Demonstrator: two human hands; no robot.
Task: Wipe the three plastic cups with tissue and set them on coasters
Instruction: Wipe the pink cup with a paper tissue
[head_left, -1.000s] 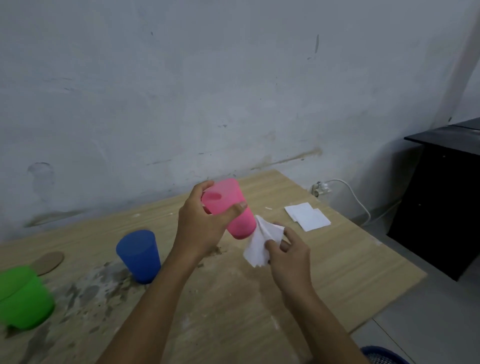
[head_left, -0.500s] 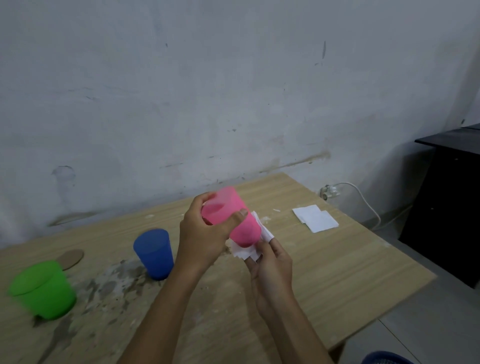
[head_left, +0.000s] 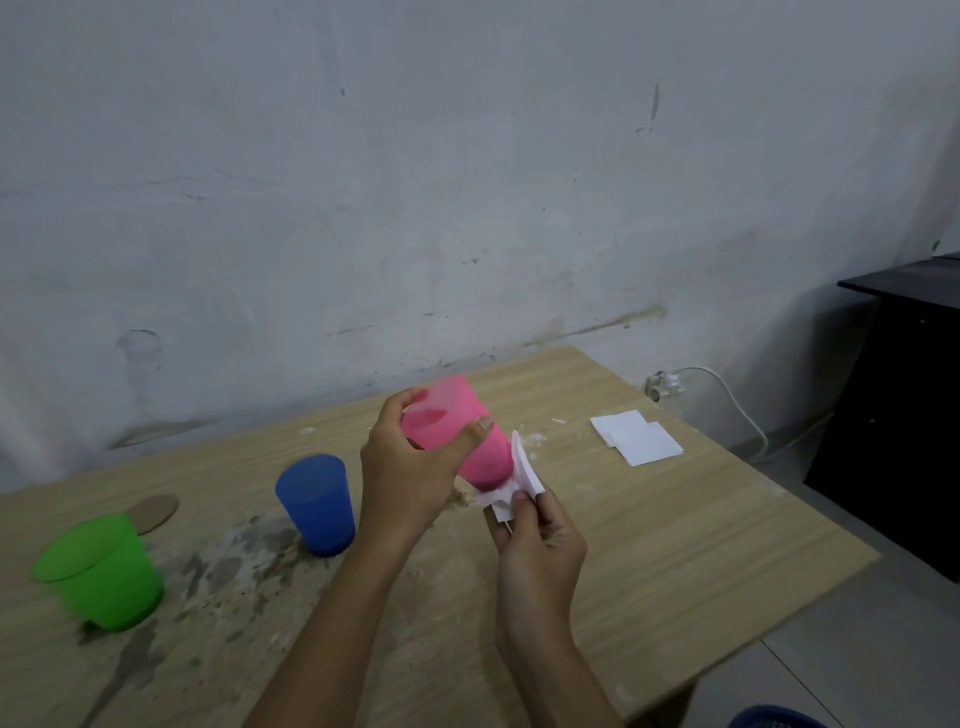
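My left hand grips a pink plastic cup near its rim and holds it tilted above the table, base pointing down to the right. My right hand pinches a white tissue and holds it against the cup's base. A blue cup stands on the table left of my hands. A green cup stands at the far left. A round brown coaster lies flat behind the green cup.
The wooden table is stained grey around the blue and green cups. A small stack of white square sheets lies at the back right. A black cabinet stands right of the table. A white cable runs along the wall.
My right hand brought the tissue from beside the pink cup to under its base. The view shifted a little, so the cups sit further right in the frame.
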